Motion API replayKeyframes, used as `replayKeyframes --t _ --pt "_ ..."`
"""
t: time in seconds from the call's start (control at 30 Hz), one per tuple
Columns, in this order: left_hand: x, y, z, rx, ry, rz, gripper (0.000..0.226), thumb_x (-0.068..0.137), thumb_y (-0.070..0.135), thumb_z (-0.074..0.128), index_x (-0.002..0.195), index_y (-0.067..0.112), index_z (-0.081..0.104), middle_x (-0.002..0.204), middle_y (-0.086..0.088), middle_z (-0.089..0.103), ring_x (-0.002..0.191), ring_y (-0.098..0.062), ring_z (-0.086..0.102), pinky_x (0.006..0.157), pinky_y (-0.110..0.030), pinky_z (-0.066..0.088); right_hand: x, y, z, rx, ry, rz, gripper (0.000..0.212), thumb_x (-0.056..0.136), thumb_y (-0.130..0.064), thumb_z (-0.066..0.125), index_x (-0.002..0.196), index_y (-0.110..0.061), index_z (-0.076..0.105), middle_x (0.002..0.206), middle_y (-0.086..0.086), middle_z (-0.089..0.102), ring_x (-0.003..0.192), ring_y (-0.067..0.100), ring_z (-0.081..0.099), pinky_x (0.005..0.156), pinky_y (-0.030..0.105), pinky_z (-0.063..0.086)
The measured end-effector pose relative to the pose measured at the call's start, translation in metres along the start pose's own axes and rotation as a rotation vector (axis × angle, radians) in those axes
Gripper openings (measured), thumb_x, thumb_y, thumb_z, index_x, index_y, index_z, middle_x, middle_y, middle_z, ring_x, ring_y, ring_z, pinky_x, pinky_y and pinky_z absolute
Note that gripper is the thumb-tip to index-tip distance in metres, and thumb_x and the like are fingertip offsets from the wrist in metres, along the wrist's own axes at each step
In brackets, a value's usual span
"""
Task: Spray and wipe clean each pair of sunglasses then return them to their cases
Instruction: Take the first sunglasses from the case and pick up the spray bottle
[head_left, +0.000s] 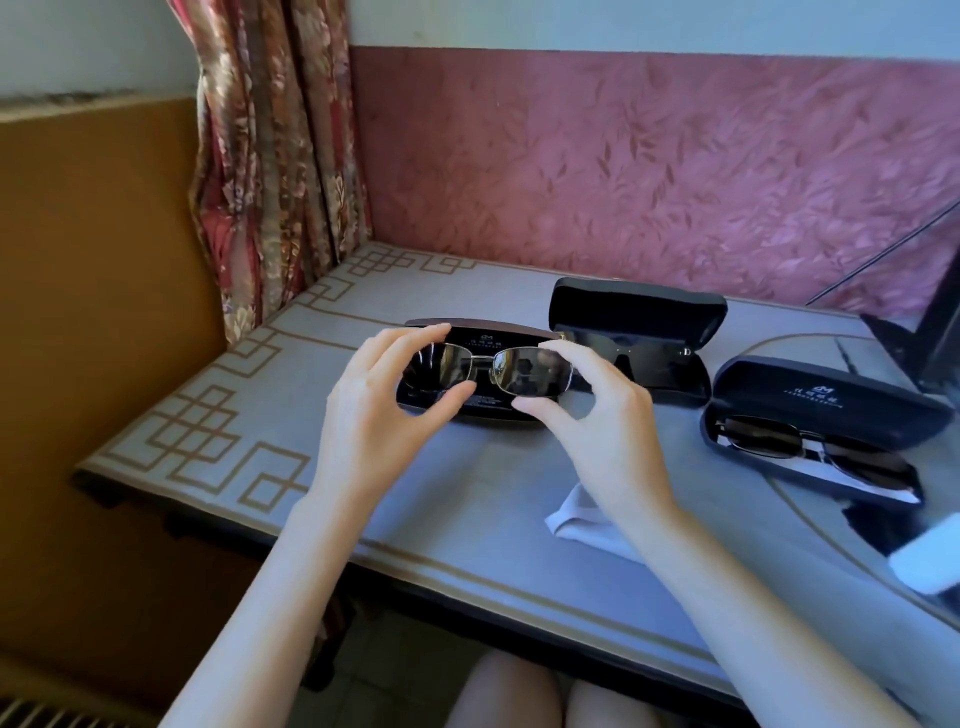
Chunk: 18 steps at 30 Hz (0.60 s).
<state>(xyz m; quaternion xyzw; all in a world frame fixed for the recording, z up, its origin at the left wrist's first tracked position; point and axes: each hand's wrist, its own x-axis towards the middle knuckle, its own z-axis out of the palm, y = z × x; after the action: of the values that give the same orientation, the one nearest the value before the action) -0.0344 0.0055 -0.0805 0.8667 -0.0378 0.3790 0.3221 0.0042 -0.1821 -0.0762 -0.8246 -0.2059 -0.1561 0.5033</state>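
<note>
Metal-framed sunglasses with dark lenses are held just above an open black case at the table's middle. My left hand pinches the left lens rim between thumb and fingers. My right hand pinches the right rim the same way. A second open black case behind holds dark sunglasses. A third open case on the right holds metal-framed sunglasses. A pale wiping cloth lies on the table under my right forearm.
The grey table with a tan fret border stands against a pink wall. A patterned curtain hangs at the back left. A white object lies at the right edge, and a dark object stands at the far right.
</note>
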Motion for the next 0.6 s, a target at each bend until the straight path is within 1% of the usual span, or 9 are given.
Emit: replayKeyframes --t 0.07,0.13,0.2,0.27,0.37,0.43,0.47,0.53,0.6 --pt "0.001 0.009 -0.004 -0.111 -0.014 -0.022 0.049 0.076 0.025 0.080 0.121 0.018 0.062 0.113 0.008 0.061 0.108 -0.003 0.057 0.094 -0.018 0.043 -0.002 -0.006 -0.013 0.188 -0.029 0.030 0.036 0.075 -0.012 0.081 0.108 -0.019 0.068 0.102 -0.018 0.070 0.098 -0.008 0.061 0.088 0.005 0.039" --pt "0.002 0.019 -0.006 -0.253 0.008 -0.114 0.049 0.073 0.019 0.082 0.118 0.020 0.063 0.112 0.010 0.063 0.108 -0.001 0.058 0.094 -0.016 0.043 -0.003 -0.009 -0.026 0.329 -0.050 0.057 0.036 0.074 -0.007 0.081 0.107 -0.016 0.070 0.104 -0.012 0.073 0.099 0.000 0.066 0.092 0.013 0.046" --pt "0.001 0.031 -0.009 -0.460 0.035 -0.212 0.043 0.073 0.011 0.081 0.110 0.024 0.064 0.107 0.011 0.067 0.103 -0.004 0.063 0.091 -0.017 0.047 -0.005 -0.010 -0.037 0.402 -0.057 0.072 0.038 0.072 -0.004 0.080 0.106 -0.018 0.070 0.103 -0.011 0.074 0.098 0.003 0.068 0.093 0.017 0.049" --pt "0.000 0.041 -0.012 -0.641 0.017 -0.238 0.042 0.073 0.005 0.080 0.105 0.026 0.063 0.100 0.014 0.071 0.100 -0.004 0.066 0.087 -0.018 0.049 -0.006 -0.010 -0.045 0.430 -0.062 0.079 0.038 0.072 -0.004 0.080 0.102 -0.025 0.070 0.098 -0.017 0.075 0.095 0.000 0.068 0.089 0.015 0.049" --pt "-0.004 0.053 -0.011 -0.809 -0.078 -0.235 0.043 0.074 0.008 0.074 0.113 0.021 0.062 0.107 0.013 0.071 0.109 -0.007 0.064 0.091 -0.021 0.050 -0.009 -0.008 -0.053 0.469 -0.069 0.101 0.038 0.070 -0.006 0.079 0.099 -0.030 0.070 0.096 -0.018 0.075 0.094 0.000 0.069 0.086 0.014 0.050" --pt "-0.006 0.055 -0.009 -0.950 -0.063 -0.329 0.023 0.085 0.019 0.065 0.108 0.020 0.068 0.105 0.006 0.072 0.109 -0.014 0.065 0.094 -0.032 0.052 -0.012 -0.007 -0.057 0.518 -0.082 0.141 0.038 0.068 -0.008 0.079 0.098 -0.029 0.071 0.097 -0.014 0.076 0.095 0.003 0.070 0.085 0.014 0.051" --pt "-0.007 0.055 -0.008 -1.027 -0.059 -0.394 0.019 0.091 0.023 0.056 0.104 0.019 0.070 0.102 0.002 0.073 0.108 -0.018 0.066 0.094 -0.035 0.052 -0.014 -0.007 -0.059 0.542 -0.089 0.159 0.038 0.066 -0.010 0.079 0.099 -0.027 0.071 0.098 -0.012 0.076 0.096 0.005 0.071 0.085 0.015 0.051" --pt "-0.010 0.055 -0.007 -1.063 -0.076 -0.423 0.028 0.098 0.027 0.046 0.105 0.011 0.068 0.102 -0.004 0.073 0.107 -0.022 0.066 0.093 -0.035 0.053 -0.018 -0.005 -0.063 0.579 -0.103 0.181 0.042 0.061 -0.015 0.078 0.102 -0.024 0.071 0.099 -0.009 0.077 0.097 0.006 0.071 0.084 0.015 0.051" --pt "-0.012 0.055 -0.005 -1.044 -0.097 -0.407 0.031 0.099 0.025 0.044 0.110 0.005 0.064 0.105 -0.007 0.073 0.108 -0.023 0.066 0.093 -0.032 0.052 -0.019 -0.005 -0.065 0.642 -0.115 0.202 0.046 0.059 -0.016 0.078 0.104 -0.020 0.070 0.098 -0.007 0.077 0.097 0.006 0.070 0.086 0.018 0.052"
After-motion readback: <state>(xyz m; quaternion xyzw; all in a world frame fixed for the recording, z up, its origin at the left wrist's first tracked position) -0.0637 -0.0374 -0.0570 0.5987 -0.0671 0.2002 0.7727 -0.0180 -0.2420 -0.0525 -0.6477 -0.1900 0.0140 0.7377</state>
